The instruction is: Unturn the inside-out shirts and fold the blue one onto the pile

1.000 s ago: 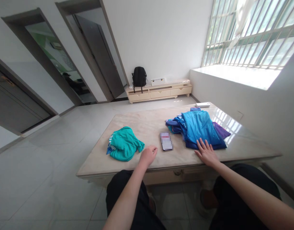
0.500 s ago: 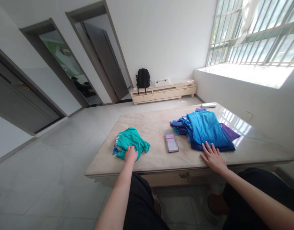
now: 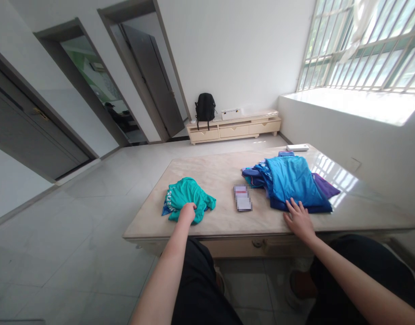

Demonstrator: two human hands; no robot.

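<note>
A crumpled teal shirt lies on the left part of the marble table. My left hand rests on its near edge with the fingers curled into the cloth. To the right sits a stack of blue and purple clothes. My right hand lies flat on the table at the stack's near edge, fingers spread and touching the cloth. A phone lies between the shirt and the stack.
A white remote-like object sits at the table's far right corner. A low cabinet with a black backpack stands against the far wall. Doorways open on the left, a barred window on the right.
My left hand moved left from the bare table beside the phone onto the teal shirt and closed on its edge. The right hand stayed at the stack. The view shifted slightly.
</note>
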